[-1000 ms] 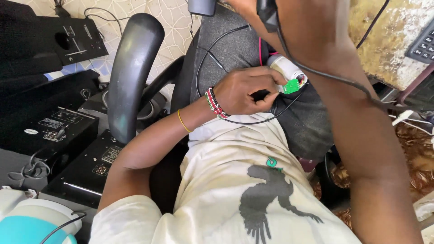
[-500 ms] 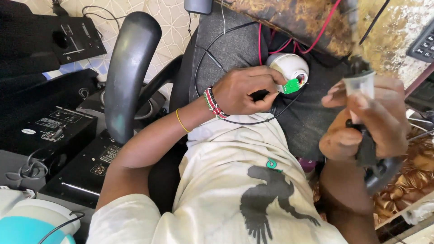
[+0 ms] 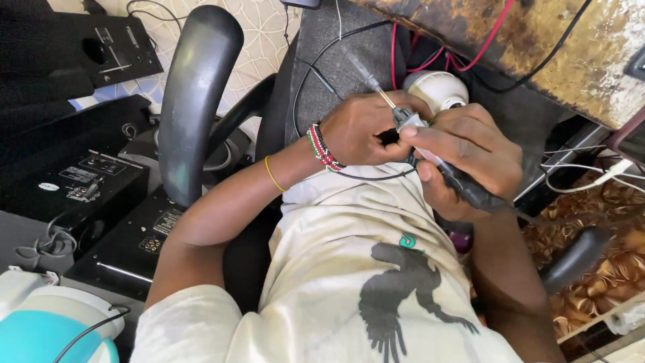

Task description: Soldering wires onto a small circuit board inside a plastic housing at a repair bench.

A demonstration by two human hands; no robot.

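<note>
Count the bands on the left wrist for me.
2: a beaded red, white and green bracelet right at the left hand, and a thin yellow band farther up the forearm. Undersides are hidden.

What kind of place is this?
Probably an electronics repair bench or small workshop. The right hand works a soldering iron at a white dome-shaped device that the left hand steadies. Black audio units are stacked nearby, with loose red and black wires.

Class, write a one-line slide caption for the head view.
Left hand steadies a white round device while right hand grips a soldering iron against it.
</note>
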